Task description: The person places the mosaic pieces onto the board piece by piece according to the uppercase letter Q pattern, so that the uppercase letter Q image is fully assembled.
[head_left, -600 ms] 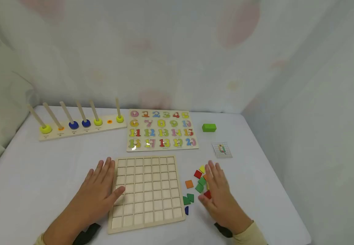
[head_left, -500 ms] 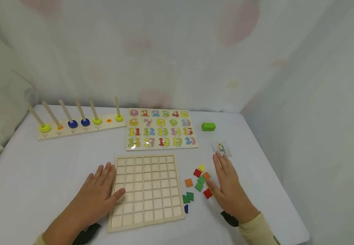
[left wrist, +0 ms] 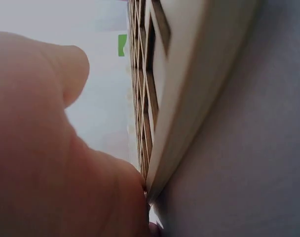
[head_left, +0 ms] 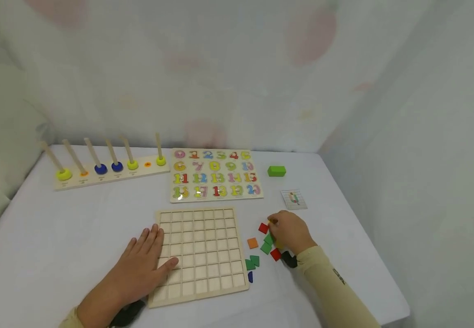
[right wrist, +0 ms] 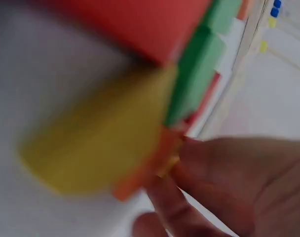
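Observation:
My left hand lies with straight fingers on the left edge of a wooden grid board, thumb reaching over its squares. Among loose coloured tiles right of the board, my right hand pinches a small yellow tile between thumb and fingertips. In the right wrist view an orange tile lies right by those fingertips, with a larger yellow tile and green tiles near it. Red tiles lie on both sides of the green ones. The right palm hides part of the pile.
A number puzzle board stands behind the grid board, with a peg stacker to its left. A green block and a pattern card lie at the right. Dark green tiles and a blue piece sit beside the grid's right edge.
My right hand has gone from straight fingers above the tiles to curled fingers pinching the small yellow tile. The left hand stays on the board's edge, and the view has shifted slightly.

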The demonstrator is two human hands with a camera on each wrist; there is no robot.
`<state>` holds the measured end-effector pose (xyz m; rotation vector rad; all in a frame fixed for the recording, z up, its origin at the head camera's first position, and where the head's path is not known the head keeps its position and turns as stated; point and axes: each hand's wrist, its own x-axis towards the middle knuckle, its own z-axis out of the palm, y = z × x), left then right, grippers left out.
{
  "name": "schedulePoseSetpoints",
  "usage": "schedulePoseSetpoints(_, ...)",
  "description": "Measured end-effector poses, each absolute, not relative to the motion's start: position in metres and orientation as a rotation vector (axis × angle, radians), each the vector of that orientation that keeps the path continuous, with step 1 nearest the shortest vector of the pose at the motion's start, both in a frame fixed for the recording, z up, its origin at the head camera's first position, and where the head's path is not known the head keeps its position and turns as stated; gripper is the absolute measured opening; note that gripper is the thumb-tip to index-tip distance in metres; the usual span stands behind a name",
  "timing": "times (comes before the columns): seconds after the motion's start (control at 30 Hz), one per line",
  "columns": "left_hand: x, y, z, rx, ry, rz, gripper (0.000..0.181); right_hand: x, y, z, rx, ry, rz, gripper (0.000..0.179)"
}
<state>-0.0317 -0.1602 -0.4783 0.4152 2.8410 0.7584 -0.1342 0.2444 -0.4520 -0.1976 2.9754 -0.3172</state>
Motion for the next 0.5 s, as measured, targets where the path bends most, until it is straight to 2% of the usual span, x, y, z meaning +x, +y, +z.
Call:
schedulePoseSetpoints(0.27, -0.022, -0.161, -0.480, 0.393, 2.911, 0.721, 0.097, -0.136, 0.241, -0.452, -0.182, 2.913, -0.378, 0.027)
schedulePoseSetpoints(0.5, -0.027, -0.157, -0.479, 0.421, 2.952, 0.740, 0.097, -0.134, 0.196, -0.427, -0.456, 3.003, -0.585, 0.032)
